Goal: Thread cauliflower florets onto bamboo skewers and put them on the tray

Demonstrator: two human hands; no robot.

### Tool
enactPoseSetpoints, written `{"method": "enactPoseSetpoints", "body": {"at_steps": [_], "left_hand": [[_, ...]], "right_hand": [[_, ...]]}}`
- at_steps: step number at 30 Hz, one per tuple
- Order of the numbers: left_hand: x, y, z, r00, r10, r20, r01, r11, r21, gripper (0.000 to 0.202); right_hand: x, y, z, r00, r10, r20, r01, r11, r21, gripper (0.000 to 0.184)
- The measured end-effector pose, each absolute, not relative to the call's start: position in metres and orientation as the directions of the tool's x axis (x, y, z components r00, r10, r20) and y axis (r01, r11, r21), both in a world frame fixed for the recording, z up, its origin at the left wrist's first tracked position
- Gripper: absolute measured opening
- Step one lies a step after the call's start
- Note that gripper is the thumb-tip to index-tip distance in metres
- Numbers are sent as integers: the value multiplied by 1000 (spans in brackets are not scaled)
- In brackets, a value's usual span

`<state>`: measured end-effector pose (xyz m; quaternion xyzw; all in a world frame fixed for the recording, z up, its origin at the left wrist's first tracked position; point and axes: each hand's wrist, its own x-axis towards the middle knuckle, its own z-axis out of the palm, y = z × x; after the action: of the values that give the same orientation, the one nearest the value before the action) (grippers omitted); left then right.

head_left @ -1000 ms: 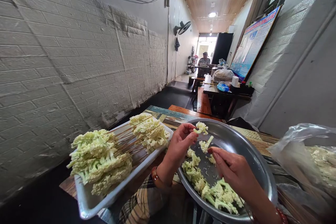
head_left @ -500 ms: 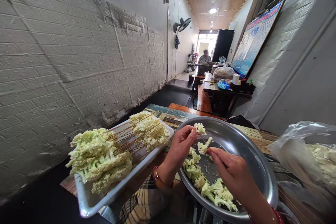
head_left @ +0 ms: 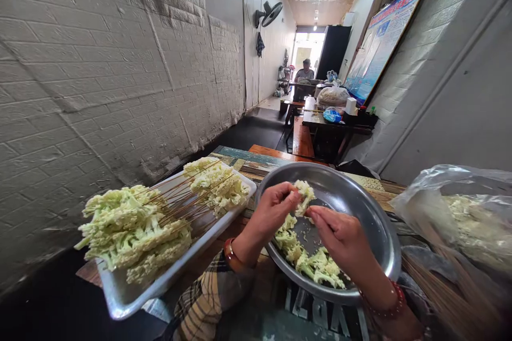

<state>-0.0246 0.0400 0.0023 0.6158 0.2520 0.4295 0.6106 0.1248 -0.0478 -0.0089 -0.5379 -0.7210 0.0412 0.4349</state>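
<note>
Over the near side of a steel basin (head_left: 376, 224), my left hand (head_left: 276, 210) is closed in a pinch at a bamboo skewer, mostly hidden now by fingers and cauliflower. Pale cauliflower pieces (head_left: 304, 197) sit bunched between both hands. My right hand (head_left: 340, 234) has its fingertips pinched on the stem end of a cauliflower floret at the lower side of that bunch. More loose florets (head_left: 316, 266) lie in the basin beneath. To the left, a white tray (head_left: 176, 272) bears cauliflower skewers (head_left: 132, 234), laid in two groups with their sticks towards each other.
A clear plastic bag (head_left: 476, 213) of cauliflower stands right of the basin, with a bundle of thin sticks (head_left: 436, 277) near it. Beyond the patterned table are an orange bench (head_left: 303, 136), another table with bags, and a seated person (head_left: 306, 72). A brick wall (head_left: 100, 74) runs along the left.
My two hands have come closer together, and the floret in the right hand now meets the one by my left hand. The whole view has shifted slightly.
</note>
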Motion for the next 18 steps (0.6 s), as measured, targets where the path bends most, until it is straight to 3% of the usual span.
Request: {"method": "enactPoseSetpoints", "body": {"at_steps": [9,18], "left_hand": [[-16,37,-6,446,871,206,-386,-20,922,29],[-8,23,-5,454,879,146,-496,113,861,19]], "right_hand": [[124,-48,-3,29,862,507,724,331,-605,31],[117,-49,-7,-7,873,488,757,323,-568,30]]}}
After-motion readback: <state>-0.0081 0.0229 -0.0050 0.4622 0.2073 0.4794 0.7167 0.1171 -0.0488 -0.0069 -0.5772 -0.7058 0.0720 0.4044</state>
